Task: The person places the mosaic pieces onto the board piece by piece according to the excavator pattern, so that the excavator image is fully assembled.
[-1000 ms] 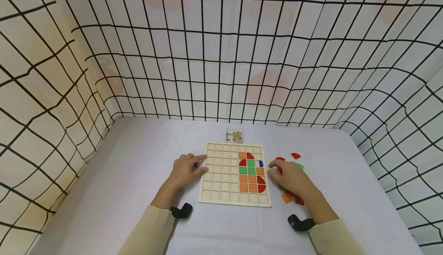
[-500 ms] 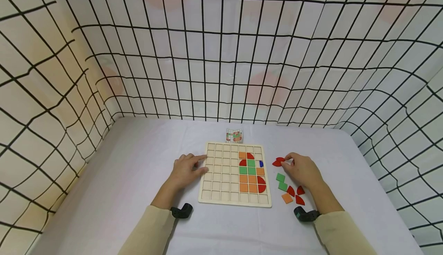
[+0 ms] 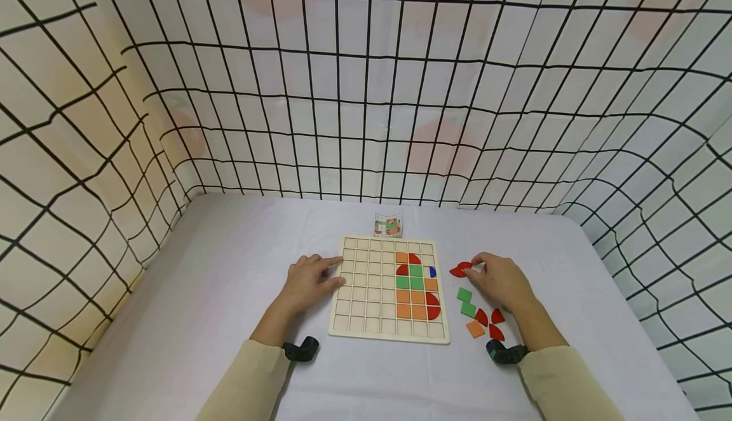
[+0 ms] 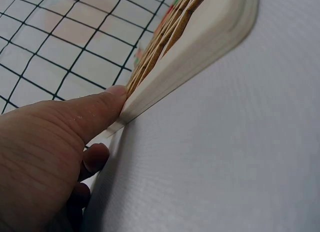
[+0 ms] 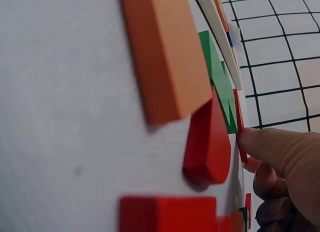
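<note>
A pale wooden grid board (image 3: 365,310) lies on the white-covered table, its right part bearing orange and green squares, red quarter-circles and a small blue piece. My left hand (image 3: 305,283) is at its left side, index fingertip and thumb touching the rim. In the left wrist view the thumb (image 4: 92,112) rests on the board's edge (image 4: 185,67), the other fingers partly hidden. Right of the board, my right hand (image 3: 504,282) pinches a red quarter-circle piece (image 3: 464,265) that overlaps another red piece (image 3: 457,272). In the right wrist view the thumb (image 5: 272,146) presses the red piece (image 5: 241,119).
Two green squares (image 3: 464,294), an orange square (image 3: 475,329) and three red quarter-circles (image 3: 495,331) lie loose between the board and my right wrist. A small patterned card (image 3: 387,225) stands behind the board. Black wire grid (image 3: 366,122) encloses the back and sides.
My right hand has moved from beside the board's right edge, right and slightly away from me, to the red pieces, uncovering the loose pieces. The left hand stays at the board.
</note>
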{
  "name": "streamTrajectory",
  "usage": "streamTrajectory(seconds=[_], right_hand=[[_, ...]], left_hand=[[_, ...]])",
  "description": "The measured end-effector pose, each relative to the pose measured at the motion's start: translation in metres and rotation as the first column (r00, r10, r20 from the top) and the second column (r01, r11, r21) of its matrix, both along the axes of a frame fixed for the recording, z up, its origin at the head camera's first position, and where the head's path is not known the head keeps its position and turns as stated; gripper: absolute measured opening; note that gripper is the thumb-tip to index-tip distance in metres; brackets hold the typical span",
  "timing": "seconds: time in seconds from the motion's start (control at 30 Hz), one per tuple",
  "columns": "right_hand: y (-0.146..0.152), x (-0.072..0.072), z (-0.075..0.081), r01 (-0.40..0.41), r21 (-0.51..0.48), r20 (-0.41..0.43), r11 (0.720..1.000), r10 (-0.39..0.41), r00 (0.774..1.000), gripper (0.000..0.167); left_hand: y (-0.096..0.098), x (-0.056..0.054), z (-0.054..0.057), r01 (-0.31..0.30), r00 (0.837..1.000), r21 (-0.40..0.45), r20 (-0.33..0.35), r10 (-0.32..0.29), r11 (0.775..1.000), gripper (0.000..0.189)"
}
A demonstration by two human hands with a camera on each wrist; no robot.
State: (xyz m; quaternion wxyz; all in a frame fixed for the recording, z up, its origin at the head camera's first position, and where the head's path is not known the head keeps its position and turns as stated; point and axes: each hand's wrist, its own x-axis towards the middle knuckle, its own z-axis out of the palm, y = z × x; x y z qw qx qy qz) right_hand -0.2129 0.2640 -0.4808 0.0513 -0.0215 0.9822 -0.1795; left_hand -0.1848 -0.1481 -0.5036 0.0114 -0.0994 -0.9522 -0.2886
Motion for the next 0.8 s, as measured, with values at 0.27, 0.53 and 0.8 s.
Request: streamTrajectory(seconds=[0.27, 0.53, 0.8], right_hand=[[-0.003, -0.002, 0.000, -0.005, 0.011, 0.013, 1.000, 0.005, 1.000, 0.037], [-0.026, -0.001, 0.012, -0.034, -0.034, 0.021, 0.999, 0.034, 0.999, 0.037], [-0.065, -0.006, 0.019, -0.110, -0.030, 0.059, 0.993, 0.112, 0.992, 0.034]], left_hand=[[0.000, 0.000, -0.001, -0.002, 1.000, 0.005, -0.001, 0.002, 1.000, 0.052], [0.000, 0.001, 0.001, -0.001, 1.000, 0.004, 0.010, 0.001, 1.000, 0.053], [0.000, 0.000, 0.001, -0.003, 1.000, -0.001, 0.006, 0.003, 1.000, 0.053]])
